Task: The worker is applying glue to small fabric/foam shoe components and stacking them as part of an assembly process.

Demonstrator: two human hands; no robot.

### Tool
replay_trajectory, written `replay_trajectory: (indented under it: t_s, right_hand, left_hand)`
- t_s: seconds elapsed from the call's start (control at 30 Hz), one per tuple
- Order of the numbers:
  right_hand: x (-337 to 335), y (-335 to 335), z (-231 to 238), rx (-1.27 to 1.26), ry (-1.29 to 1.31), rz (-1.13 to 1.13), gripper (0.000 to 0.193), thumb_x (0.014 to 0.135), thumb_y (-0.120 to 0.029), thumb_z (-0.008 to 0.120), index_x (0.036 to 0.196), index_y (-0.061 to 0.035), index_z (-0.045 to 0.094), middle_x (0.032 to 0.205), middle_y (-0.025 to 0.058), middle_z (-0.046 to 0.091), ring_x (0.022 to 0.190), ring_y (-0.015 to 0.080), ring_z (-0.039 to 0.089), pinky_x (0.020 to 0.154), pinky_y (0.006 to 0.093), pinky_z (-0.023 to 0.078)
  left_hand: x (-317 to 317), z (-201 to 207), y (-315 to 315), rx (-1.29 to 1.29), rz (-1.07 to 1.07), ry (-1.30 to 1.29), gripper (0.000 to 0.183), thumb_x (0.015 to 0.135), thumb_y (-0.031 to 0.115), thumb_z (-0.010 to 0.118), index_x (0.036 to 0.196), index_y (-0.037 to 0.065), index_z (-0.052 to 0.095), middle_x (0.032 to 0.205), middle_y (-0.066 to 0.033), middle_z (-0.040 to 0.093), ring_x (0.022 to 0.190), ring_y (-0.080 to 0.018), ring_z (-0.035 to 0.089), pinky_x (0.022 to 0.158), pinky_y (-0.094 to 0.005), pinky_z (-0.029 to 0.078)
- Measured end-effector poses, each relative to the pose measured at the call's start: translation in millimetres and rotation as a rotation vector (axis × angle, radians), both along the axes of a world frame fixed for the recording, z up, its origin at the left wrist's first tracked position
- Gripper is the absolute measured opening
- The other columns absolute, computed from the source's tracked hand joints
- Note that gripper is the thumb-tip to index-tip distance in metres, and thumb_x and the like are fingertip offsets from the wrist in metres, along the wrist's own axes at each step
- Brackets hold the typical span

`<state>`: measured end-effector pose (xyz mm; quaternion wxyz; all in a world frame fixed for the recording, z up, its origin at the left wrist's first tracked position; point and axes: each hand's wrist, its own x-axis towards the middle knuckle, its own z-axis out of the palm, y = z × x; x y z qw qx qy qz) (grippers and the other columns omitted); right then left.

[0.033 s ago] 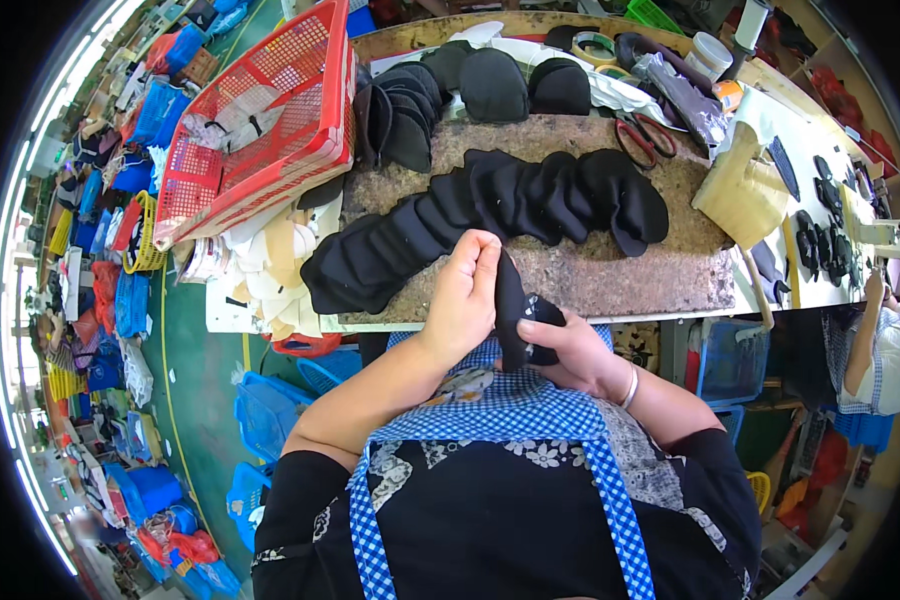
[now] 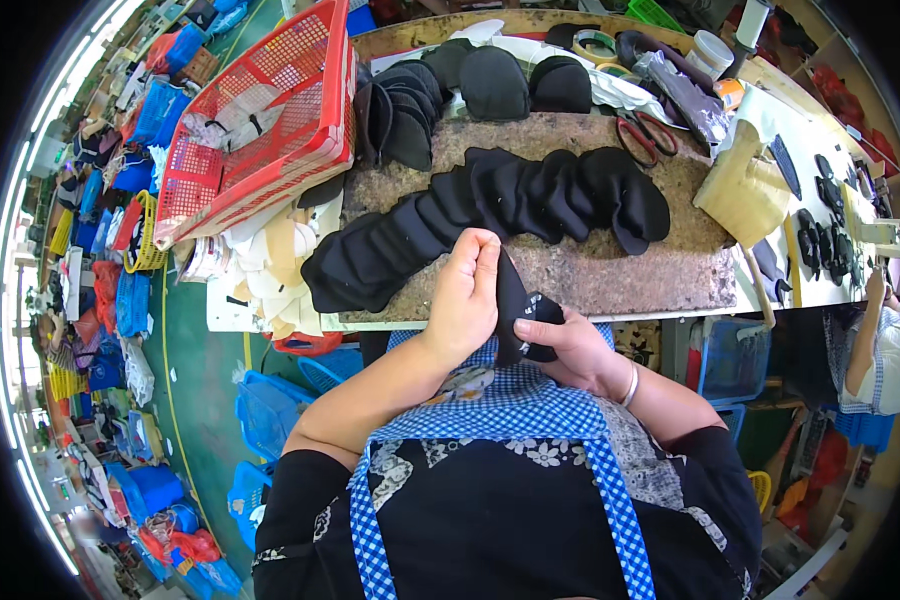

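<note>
My left hand is closed, fingers pinched at the top of a black padded fabric piece. Lower on the same piece, my right hand grips it, thumb pressed on top near small white marks. The piece is held upright and bent in front of my apron, just off the near edge of the worktable. Beyond my hands, a long overlapping row of similar black rounded pieces lies across a worn brown board.
A red plastic basket stands at the table's left, beside pale cut-out pieces. Red-handled scissors rest at the board's far right. More black pieces, tape rolls and a cream block sit around it. Another person is at right.
The lower part of the black fabric piece has turned slightly between my hands. My grip stays the same.
</note>
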<state>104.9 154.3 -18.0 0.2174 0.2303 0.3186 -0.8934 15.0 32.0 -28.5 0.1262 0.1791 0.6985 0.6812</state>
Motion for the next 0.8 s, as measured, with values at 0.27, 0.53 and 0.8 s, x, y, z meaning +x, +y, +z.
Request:
replay_trajectory:
  t_s: [0.27, 0.53, 0.8]
  right_hand:
    - [-1.6, -1.6, -8.9, -0.077, 0.235, -0.041, 0.022, 0.078, 0.000, 0.061, 0.100, 0.0013, 0.057, 0.093, 0.0060, 0.061, 0.087, 0.0129, 0.056, 0.082, 0.0263, 0.044]
    - [1.7, -0.5, -11.1, -0.149, 0.204, 0.022, 0.022, 0.081, -0.006, 0.061, 0.101, 0.0023, 0.056, 0.096, 0.0078, 0.060, 0.089, 0.0150, 0.056, 0.085, 0.0292, 0.042]
    - [0.9, 2.8, -20.1, 0.029, 0.419, 0.028, 0.029, 0.082, -0.006, 0.059, 0.108, 0.0032, 0.053, 0.095, 0.0064, 0.060, 0.090, 0.0118, 0.055, 0.085, 0.0277, 0.042]
  left_hand:
    - [-11.4, -2.7, -4.0, -0.280, 0.017, 0.350, 0.009, 0.089, 0.012, 0.045, 0.087, 0.005, 0.050, 0.066, -0.0165, 0.054, 0.059, -0.0341, 0.055, 0.052, -0.0386, 0.041]
    - [-1.3, -5.7, -7.5, -0.382, 0.136, 0.533, 0.008, 0.087, 0.013, 0.048, 0.088, 0.006, 0.051, 0.065, -0.0153, 0.056, 0.060, -0.0345, 0.057, 0.051, -0.0402, 0.043]
    - [-4.1, -20.4, -9.9, -0.536, -0.010, 0.478, 0.016, 0.091, 0.020, 0.044, 0.088, 0.006, 0.051, 0.065, -0.0153, 0.054, 0.059, -0.0330, 0.056, 0.053, -0.0371, 0.042]
